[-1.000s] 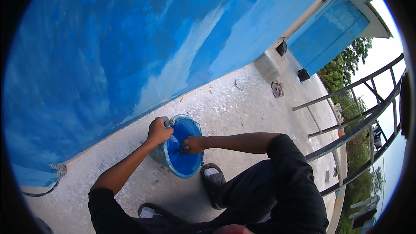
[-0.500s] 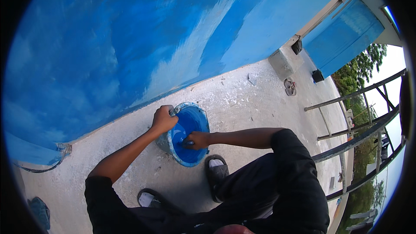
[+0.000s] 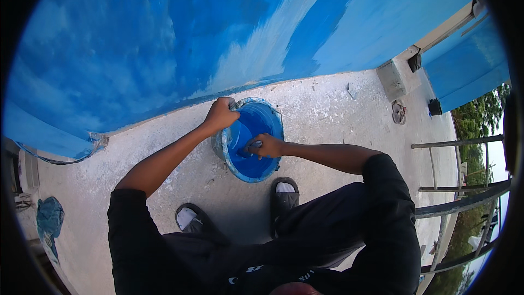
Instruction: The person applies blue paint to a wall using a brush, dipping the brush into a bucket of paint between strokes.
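Between my feet and the wall stands a paint bucket (image 3: 222, 150), its rim and inside smeared blue, with blue paint (image 3: 252, 170) in the bottom. My left hand (image 3: 221, 114) is closed on the bucket's upper left rim. Reaching in over the right side, my right hand (image 3: 267, 146) is closed around what looks like a paintbrush (image 3: 255, 144); only its paint-smeared handle end shows, and the lower part is hidden. Behind the bucket rises the wall (image 3: 180, 27), coated in streaky dark and light blue with broad brush strokes.
My sandalled feet (image 3: 285, 199) are just below the bucket on the paint-spattered concrete floor (image 3: 327, 114). A concrete block (image 3: 392, 80) and a pair of sandals (image 3: 399, 113) lie to the right. Metal railings (image 3: 461, 205) run along the right edge. A bluish cloth (image 3: 49, 217) lies far left.
The view has shifted, so bucket and wall sit higher and farther right in it. My left hand stays on the rim. My right hand has lifted slightly inside the bucket.
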Available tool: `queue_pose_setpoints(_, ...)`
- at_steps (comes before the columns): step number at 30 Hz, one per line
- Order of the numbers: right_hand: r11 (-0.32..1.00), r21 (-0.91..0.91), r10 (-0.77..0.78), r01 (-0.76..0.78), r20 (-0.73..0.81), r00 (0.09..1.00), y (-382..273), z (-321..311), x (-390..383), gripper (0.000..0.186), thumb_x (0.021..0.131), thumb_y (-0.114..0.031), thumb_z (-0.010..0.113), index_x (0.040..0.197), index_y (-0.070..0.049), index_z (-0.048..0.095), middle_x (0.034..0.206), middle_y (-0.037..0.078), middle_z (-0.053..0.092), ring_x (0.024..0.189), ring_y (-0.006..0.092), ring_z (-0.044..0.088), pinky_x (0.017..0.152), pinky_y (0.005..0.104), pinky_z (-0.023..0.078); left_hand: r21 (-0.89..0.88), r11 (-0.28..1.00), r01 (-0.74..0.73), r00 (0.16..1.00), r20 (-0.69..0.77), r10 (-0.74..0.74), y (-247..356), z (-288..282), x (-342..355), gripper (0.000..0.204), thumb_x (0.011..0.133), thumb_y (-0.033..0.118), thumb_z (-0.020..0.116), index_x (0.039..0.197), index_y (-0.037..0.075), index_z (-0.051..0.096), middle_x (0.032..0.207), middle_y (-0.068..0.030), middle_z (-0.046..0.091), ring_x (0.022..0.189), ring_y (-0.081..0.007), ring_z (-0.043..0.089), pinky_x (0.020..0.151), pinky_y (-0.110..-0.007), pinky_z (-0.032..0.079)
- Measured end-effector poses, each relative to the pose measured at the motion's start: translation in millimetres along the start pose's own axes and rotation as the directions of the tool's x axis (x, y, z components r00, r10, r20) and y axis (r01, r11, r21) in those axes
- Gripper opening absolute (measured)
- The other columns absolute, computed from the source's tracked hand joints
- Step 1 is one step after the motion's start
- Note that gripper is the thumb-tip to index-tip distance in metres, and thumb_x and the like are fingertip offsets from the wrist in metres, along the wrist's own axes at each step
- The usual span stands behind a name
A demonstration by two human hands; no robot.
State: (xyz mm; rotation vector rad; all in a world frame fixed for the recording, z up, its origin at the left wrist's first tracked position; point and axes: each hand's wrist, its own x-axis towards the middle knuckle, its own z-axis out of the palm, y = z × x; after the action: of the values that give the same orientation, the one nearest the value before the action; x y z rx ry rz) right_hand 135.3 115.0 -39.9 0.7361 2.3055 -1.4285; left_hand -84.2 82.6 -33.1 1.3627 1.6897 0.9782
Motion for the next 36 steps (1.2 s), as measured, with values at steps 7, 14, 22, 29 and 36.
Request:
queue_pose_setpoints(7,0.996,0.086,0.014,-0.003,-0.134,0.991,16.0,-6.1,-11.4,0.035,0.089,-0.03,0.055,0.104,-0.002,0.069,0.071,0.016,0.069,0.064,0.0198,0.069,0.067,0.0329,0.055,-0.061,0.996,0.058,0.998,-0.004,-0.059,0.8,0.4,2.1,0.021,0.066,0.008,0.062,0.057,0.004,0.044,0.048,-0.0072,0.045,0.043,-0.0168,0.047,0.042,-0.035,0.034)
queue_pose_setpoints(14,0.978,0.172,0.157,-0.12,-0.22,0.963,31.3,-11.1,-16.5,0.035,0.087,-0.032,0.058,0.099,-0.001,0.07,0.068,0.016,0.067,0.063,0.0203,0.069,0.068,0.0337,0.054,-0.07,0.997,0.038,0.999,-0.019,-0.039,1.1,7.0,3.9,0.021,0.067,0.009,0.061,0.058,0.003,0.044,0.048,-0.0069,0.043,0.043,-0.0161,0.044,0.042,-0.036,0.033)
queue_pose_setpoints(22,0.958,0.234,0.218,-0.163,-0.232,0.948,18.9,-13.6,-18.5,0.038,0.09,-0.034,0.057,0.1,0.0,0.069,0.073,0.014,0.069,0.064,0.0197,0.069,0.065,0.0327,0.054,-0.027,1.0,0.007,0.999,-0.033,-0.008,-0.2,6.3,5.4,0.02,0.066,0.01,0.062,0.058,0.003,0.046,0.049,-0.0081,0.045,0.043,-0.0169,0.046,0.043,-0.036,0.034)
queue_pose_setpoints(29,0.966,0.22,0.174,-0.133,-0.181,0.968,21.9,-8.9,-16.3,0.043,0.094,-0.039,0.053,0.113,-0.002,0.065,0.081,0.015,0.07,0.068,0.0179,0.069,0.065,0.032,0.053,0.004,1.0,0.02,1.0,-0.019,-0.02,6.0,5.7,0.7,0.018,0.064,0.012,0.062,0.059,0.001,0.049,0.05,-0.0107,0.047,0.047,-0.0204,0.051,0.047,-0.037,0.037)
queue_pose_setpoints(36,0.975,0.182,0.167,-0.13,-0.209,0.964,19.9,-5.6,-14.8,0.049,0.095,-0.045,0.051,0.1,0.0,0.069,0.073,0.013,0.068,0.065,0.0181,0.067,0.067,0.0332,0.052,0.065,0.998,0.008,1.0,-0.014,-0.007,5.7,6.7,4.5,0.021,0.062,0.014,0.063,0.059,0.0,0.048,0.054,-0.0144,0.048,0.053,-0.0224,0.051,0.051,-0.04,0.037)
